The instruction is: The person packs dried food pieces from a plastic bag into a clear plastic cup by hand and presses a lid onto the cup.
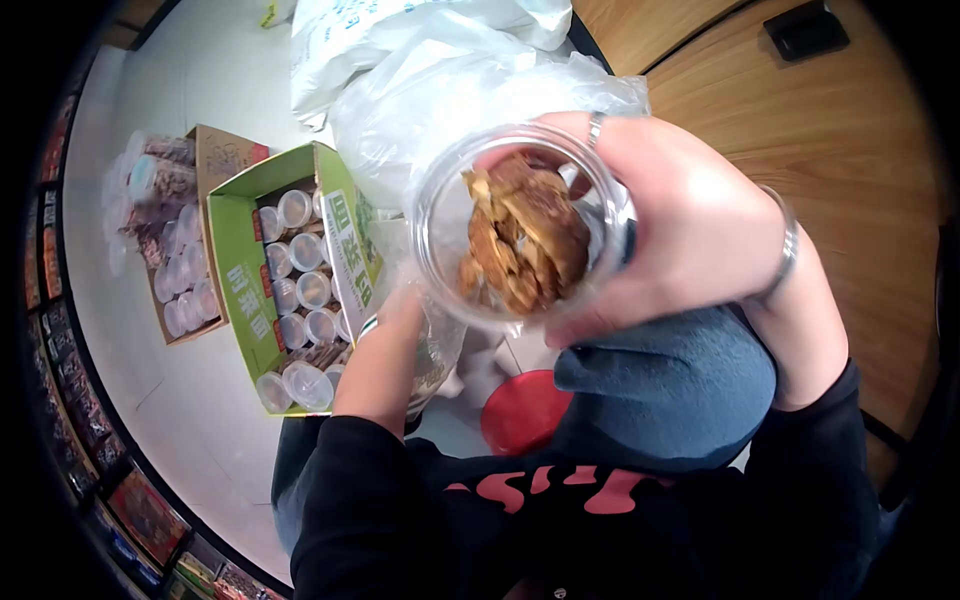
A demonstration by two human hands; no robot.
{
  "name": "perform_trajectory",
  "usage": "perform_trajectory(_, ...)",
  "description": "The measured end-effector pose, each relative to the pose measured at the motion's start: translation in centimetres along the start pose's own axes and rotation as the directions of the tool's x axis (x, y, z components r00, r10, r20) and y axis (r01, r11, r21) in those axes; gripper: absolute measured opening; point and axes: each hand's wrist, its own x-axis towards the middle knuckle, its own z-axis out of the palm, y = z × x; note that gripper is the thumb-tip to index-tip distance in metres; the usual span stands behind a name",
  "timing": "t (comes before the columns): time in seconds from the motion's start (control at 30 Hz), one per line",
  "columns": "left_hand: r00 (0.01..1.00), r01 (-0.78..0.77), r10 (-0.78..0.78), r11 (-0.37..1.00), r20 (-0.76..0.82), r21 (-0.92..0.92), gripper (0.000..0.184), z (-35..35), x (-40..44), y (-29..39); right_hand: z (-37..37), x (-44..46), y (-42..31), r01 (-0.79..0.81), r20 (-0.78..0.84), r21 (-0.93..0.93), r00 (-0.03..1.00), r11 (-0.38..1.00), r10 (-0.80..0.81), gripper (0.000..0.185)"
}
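Up close to my head, a clear round plastic jar (425,240) is tilted with its open mouth toward me. Inside it sit wrinkled brown dried food pieces (528,232), whose exact kind I cannot make out. My right hand (690,215), with a ring and a bracelet, wraps around the jar from the right side. Lower and further away, my left hand (403,297) reaches by a clear plastic bag (440,345). Its fingers are hidden behind the jar and the bag.
On the left stands a green carton (235,300) with several lidded jars in it. Beyond it is a brown box (225,165) of more jars. Large plastic bags (400,90) lie at the back. A red round object (525,410) is below, wooden cabinets (790,120) are right, and shelves (140,515) lower left.
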Motion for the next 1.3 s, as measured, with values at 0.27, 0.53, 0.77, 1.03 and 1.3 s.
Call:
perform_trajectory(0.27, 0.995, -0.048, 0.048, 0.999, 0.088, -0.005, 0.035, -9.2, -10.0, 1.5, 1.7, 0.9, -1.7, -0.085, 0.044, -0.112, 0.995, 0.990, 0.090, 0.078)
perform_trajectory(0.53, 0.986, 0.165, -0.136, 0.899, 0.100, -0.405, 0.044, -22.3, -24.6, 2.5, 4.1, 1.4, -3.8, -0.059, -0.026, -0.041, 0.998, 0.997, 0.058, 0.079)
perform_trajectory(0.77, 0.828, -0.386, -0.372, 0.165, -0.419, -0.908, 0.036, -24.7, -34.2, 4.8, 6.5, 1.2, -6.3, -0.002, -0.013, -0.059, 1.000, 0.998, 0.001, 0.076)
perform_trajectory(1.03, 0.725, -0.420, -0.398, 0.391, -0.562, -0.819, 0.030, -24.5, -34.9, 4.6, 9.0, 1.9, -7.0, 0.108, 0.100, -0.094, 0.990, 0.990, -0.098, 0.074)
perform_trajectory(1.3, 0.787, -0.149, -0.168, 0.882, -0.594, -0.447, 0.030, -25.0, -33.5, 4.5, 10.0, 2.4, -7.7, 0.203, 0.136, -0.170, 0.974, 0.964, -0.181, 0.068)
